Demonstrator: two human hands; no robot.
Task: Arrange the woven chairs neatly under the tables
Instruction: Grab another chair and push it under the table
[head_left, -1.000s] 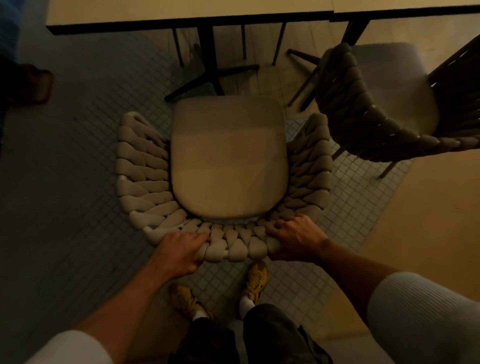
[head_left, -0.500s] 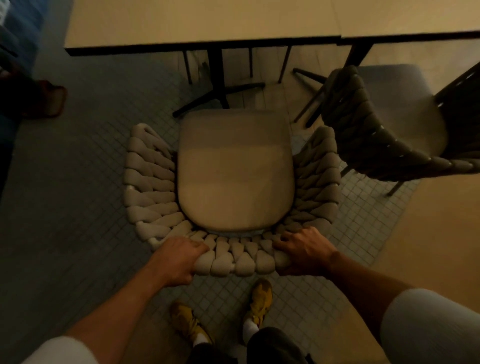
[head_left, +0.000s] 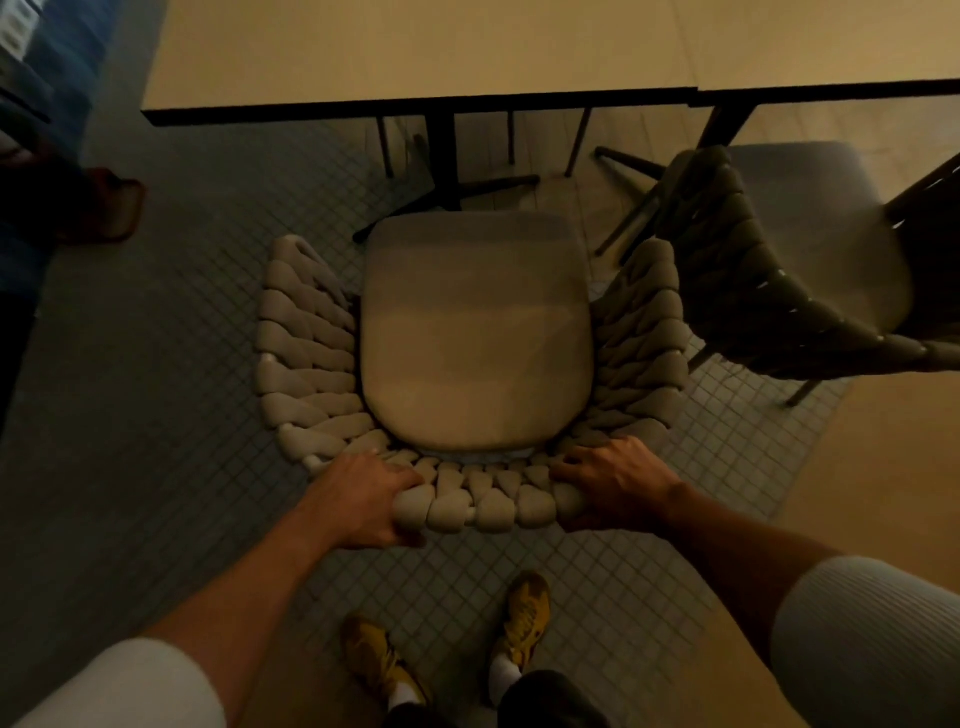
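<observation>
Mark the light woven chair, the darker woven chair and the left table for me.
light woven chair (head_left: 478, 338): head view, middle of the seat cushion.
darker woven chair (head_left: 743, 249): head view, its woven side.
left table (head_left: 415, 52): head view, bare tabletop.

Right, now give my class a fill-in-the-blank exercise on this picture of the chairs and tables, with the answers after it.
1. The left hand and the right hand both grip the woven ____ of the pale chair.
2. Its seat cushion is in full view in front of the table, not yet ____ it.
3. The darker chair stands to the ____ of the pale chair.
4. The person's shoes are ____.

Missing words: backrest; under; right; yellow.
</observation>
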